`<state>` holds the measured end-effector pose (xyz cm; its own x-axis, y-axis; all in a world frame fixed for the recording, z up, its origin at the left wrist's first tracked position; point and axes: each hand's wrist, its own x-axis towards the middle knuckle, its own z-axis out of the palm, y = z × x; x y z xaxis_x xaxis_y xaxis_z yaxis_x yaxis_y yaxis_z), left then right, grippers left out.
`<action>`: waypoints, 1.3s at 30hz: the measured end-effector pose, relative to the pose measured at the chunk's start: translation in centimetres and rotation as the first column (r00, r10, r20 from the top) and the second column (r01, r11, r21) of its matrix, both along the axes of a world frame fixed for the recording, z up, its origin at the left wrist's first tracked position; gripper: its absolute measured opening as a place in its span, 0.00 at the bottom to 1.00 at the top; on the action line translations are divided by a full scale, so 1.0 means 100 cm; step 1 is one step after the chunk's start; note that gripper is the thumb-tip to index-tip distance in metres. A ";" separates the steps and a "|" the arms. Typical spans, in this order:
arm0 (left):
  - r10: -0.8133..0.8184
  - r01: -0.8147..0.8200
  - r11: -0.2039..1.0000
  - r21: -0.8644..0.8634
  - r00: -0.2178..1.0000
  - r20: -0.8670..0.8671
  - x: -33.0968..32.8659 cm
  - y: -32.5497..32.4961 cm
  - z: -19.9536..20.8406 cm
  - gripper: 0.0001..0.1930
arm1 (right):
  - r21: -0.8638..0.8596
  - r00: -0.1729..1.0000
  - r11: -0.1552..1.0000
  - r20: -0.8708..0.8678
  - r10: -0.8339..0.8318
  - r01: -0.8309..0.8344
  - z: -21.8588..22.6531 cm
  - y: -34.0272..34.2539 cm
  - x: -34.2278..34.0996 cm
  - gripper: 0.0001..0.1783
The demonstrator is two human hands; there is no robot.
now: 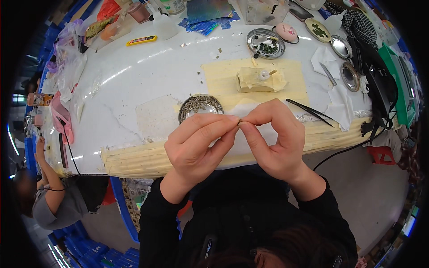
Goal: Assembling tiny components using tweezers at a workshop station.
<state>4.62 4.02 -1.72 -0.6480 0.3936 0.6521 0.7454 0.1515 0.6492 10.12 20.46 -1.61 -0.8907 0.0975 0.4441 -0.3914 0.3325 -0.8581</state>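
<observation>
My left hand (201,145) and my right hand (277,138) meet fingertip to fingertip above the table's front edge. Between their pinched thumbs and forefingers is a tiny dark piece (240,121), too small to name. Just behind my left hand sits a round metal dish (180,112) holding many small greyish bits. Black tweezers (309,111) lie to the right of my right hand. Farther back, a small block wrapped in yellowish tape (250,85) carries a white blob with a short stick. White paper or cloth lies under my fingers.
A metal plate (279,56) with dark green pieces stands at the back right, near a pink oval object (286,32). A yellow box cutter (141,40) lies at the back left. Plastic bags (69,58) heap along the left. Another person (56,201) sits at the far left.
</observation>
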 end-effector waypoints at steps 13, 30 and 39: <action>-0.078 0.076 0.997 0.031 0.995 0.056 -0.003 -0.002 0.000 0.13 | -0.317 0.988 0.946 0.110 0.108 -0.069 -0.003 -0.004 0.000 0.03; -0.232 0.216 0.970 0.113 0.962 0.144 -0.009 -0.008 -0.002 0.13 | -0.852 0.811 0.513 0.227 0.539 -0.102 -0.004 0.001 0.003 0.04; -0.033 0.033 0.999 -0.021 0.999 -0.030 -0.001 -0.001 -0.003 0.13 | -0.147 0.998 0.988 0.037 0.051 -0.045 -0.007 -0.001 0.004 0.06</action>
<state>4.56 3.93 -1.99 -0.6146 0.4282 0.6625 0.7693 0.1397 0.6234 10.50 20.35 -2.35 -0.9129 0.1149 0.3916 -0.3678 0.1842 -0.9115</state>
